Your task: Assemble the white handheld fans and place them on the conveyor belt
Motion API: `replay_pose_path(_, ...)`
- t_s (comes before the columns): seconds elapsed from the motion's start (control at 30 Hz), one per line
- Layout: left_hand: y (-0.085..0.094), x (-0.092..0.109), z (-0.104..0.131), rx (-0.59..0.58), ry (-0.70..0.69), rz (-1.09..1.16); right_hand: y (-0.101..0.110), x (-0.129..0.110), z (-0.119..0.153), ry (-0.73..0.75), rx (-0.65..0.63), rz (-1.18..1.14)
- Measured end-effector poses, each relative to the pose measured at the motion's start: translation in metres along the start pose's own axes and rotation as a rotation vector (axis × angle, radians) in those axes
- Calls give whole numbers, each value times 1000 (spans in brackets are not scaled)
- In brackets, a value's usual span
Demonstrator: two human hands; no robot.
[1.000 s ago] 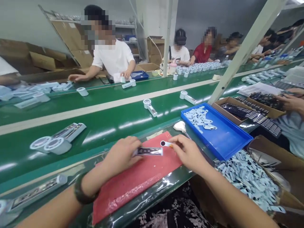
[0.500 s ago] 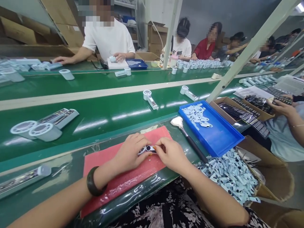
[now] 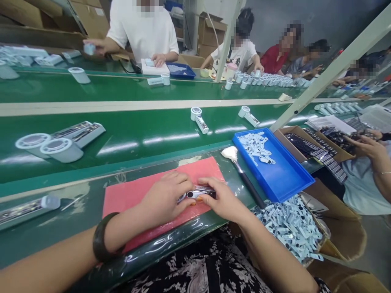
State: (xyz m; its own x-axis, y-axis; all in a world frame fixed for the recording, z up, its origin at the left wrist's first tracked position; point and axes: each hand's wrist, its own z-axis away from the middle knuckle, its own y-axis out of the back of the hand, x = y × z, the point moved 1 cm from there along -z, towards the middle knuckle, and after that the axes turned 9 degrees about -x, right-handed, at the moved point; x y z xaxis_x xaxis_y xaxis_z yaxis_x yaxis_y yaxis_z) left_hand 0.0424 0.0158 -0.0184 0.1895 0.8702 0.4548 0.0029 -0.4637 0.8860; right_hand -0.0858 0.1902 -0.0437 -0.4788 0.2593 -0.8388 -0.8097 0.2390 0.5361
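Note:
Over a red mat point(image 3: 122, 199) my two hands grip one light-blue handheld fan point(image 3: 191, 194), lying across the mat. My left hand point(image 3: 168, 193) wraps its round end, which is mostly covered by the fingers. On the handle side, the fingers of my right hand point(image 3: 221, 199) pinch the edges, and a dark strip shows between them. A black round spot is visible on a pale part between the hands. Right of the mat rests a black-handled tool point(image 3: 247, 183) with a white wrapped head.
A blue tray point(image 3: 284, 179) holds small pale pieces, above a box of light-blue parts point(image 3: 290, 228). More fans point(image 3: 62, 149) lie on the green belt point(image 3: 137, 134). A slanted metal post point(image 3: 305, 97) rises at right. Co-workers sit across the belt and to the right.
The view has tilted down slightly. My right hand has shifted along the handle away from my left hand, showing more of the fan. A co-worker opposite has lifted a pale part.

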Motion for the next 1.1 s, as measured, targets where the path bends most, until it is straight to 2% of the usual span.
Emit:
replay_pose_path(0.07, -7, 7, 5, 26, 31, -46, -2, -4, 5, 11, -28, 89)
replay_pose_path(0.2, -22, 15, 11, 100, 107, -110, -7, -6, 6, 36, -8, 91)
replay_pose_path(0.33, -26, 15, 12, 108, 119, -115, -10, -2, 6, 72, 20, 130)
replay_pose_path(0.47, -24, 12, 13, 108, 92, -141, -15, -4, 10, 98, -10, 241)
replay_pose_path(0.6, -17, 9, 10, 98, 79, -147, -20, -6, 7, 77, 14, 350)
replay_pose_path(0.7, -11, 9, 8, 27, 64, -149, -20, -6, 3, 61, 29, 268)
replay_pose_path(0.8, -6, 3, 12, -14, -12, -255, -12, -9, 6, 81, 22, 132)
replay_pose_path(0.87, 2, -17, 14, -42, -95, -355, 2, -9, 12, 115, 59, 81)
replay_pose_path(0.93, 17, -54, 3, -88, -188, -435, 26, -3, 22, 113, 187, 97)
replay_pose_path(1.0, 41, -98, -24, -93, -244, -504, 59, 10, 36, 34, 373, 180)
replay_pose_path(1.07, 67, -136, -66, -60, -263, -597, 95, 30, 50, -128, 532, 291)
replay_pose_path(1.1, 79, -152, -88, -37, -230, -661, 112, 41, 56, -228, 582, 349)
